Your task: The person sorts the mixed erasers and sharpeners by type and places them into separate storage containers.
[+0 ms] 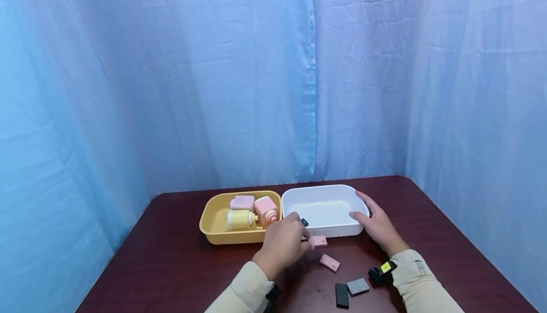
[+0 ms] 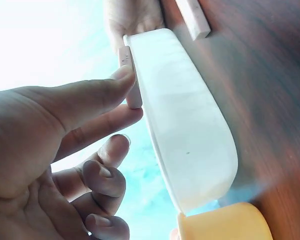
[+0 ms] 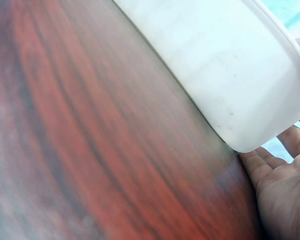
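My left hand (image 1: 284, 244) pinches a small pink rectangular block (image 1: 318, 241) between thumb and fingers, by the near side of the white tray (image 1: 335, 231). In the left wrist view the block (image 2: 131, 80) stands close against the tray's rim, its other fingers curled loosely. At the tray's right end, my right hand (image 1: 381, 227) holds the rim, thumb toward the inside and fingers along the outer end. The right wrist view shows its fingers against the tray's corner (image 3: 250, 115). A small dark block (image 1: 304, 222) shows inside the tray, partly hidden by my left hand.
A yellow tray (image 1: 232, 239) adjoins the white one on the left, with pink and yellow bottles (image 1: 240, 219) lying in it. Nearer me on the dark red table (image 1: 171, 265) lie another pink block (image 1: 330, 262), a grey block (image 1: 358, 286) and a black block (image 1: 342, 296).
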Action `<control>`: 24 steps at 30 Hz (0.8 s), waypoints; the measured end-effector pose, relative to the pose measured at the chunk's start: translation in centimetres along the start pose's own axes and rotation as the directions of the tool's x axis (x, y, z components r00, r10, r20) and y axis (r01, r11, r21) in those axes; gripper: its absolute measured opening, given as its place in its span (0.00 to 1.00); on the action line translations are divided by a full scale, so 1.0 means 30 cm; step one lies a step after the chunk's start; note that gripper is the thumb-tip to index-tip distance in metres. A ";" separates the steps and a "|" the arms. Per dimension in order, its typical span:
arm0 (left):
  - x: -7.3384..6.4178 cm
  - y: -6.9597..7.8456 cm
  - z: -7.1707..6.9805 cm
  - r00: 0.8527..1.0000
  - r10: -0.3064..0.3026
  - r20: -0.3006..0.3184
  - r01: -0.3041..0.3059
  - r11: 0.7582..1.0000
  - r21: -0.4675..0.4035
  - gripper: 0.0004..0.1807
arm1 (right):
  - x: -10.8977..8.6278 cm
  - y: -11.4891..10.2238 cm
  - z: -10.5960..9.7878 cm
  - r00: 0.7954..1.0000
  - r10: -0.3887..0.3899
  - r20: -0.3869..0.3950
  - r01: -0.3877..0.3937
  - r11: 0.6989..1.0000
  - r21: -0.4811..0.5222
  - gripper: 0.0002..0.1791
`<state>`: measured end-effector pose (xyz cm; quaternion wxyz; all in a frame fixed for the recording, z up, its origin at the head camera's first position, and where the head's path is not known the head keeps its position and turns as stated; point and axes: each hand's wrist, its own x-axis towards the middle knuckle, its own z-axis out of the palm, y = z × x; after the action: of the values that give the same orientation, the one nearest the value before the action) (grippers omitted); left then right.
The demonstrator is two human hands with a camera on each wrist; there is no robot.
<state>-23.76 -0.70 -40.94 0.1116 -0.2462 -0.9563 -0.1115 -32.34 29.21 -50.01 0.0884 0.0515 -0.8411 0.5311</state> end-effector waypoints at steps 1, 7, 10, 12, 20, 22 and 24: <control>0.003 0.000 -0.002 1.000 -0.007 -0.002 0.007 1.000 -0.004 0.09 | 0.000 -0.001 0.000 1.000 0.002 0.000 -0.002 1.000 -0.001 0.44; 0.020 -0.007 -0.007 0.999 -0.033 -0.034 0.033 0.999 -0.026 0.09 | 0.000 -0.005 -0.001 1.000 0.019 0.003 -0.019 1.000 -0.004 0.44; 0.026 -0.013 -0.008 0.998 -0.038 -0.053 0.036 0.999 -0.036 0.09 | 0.000 -0.004 0.000 1.000 0.013 0.002 -0.013 1.000 0.000 0.44; 0.030 -0.015 -0.010 0.997 -0.045 -0.059 0.042 0.998 -0.049 0.09 | 0.000 -0.004 0.000 1.000 0.009 0.003 -0.009 1.000 0.000 0.43; 0.042 -0.024 -0.030 0.995 -0.072 -0.073 0.067 0.995 -0.074 0.11 | 0.004 -0.002 -0.004 1.000 0.008 0.000 -0.008 1.000 -0.003 0.43; 0.045 -0.029 -0.035 0.993 -0.063 -0.095 0.057 0.996 -0.064 0.11 | 0.004 -0.001 -0.004 1.000 0.007 0.001 -0.007 1.000 0.000 0.43; 0.049 -0.034 -0.040 0.992 -0.059 -0.110 0.052 0.996 -0.067 0.12 | 0.004 -0.001 -0.004 1.000 0.008 0.002 -0.008 1.000 0.000 0.43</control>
<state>-25.33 -1.23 -39.58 0.1541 -0.2164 -0.9509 -0.1588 -32.44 29.30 -49.92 0.0853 0.0488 -0.8414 0.5315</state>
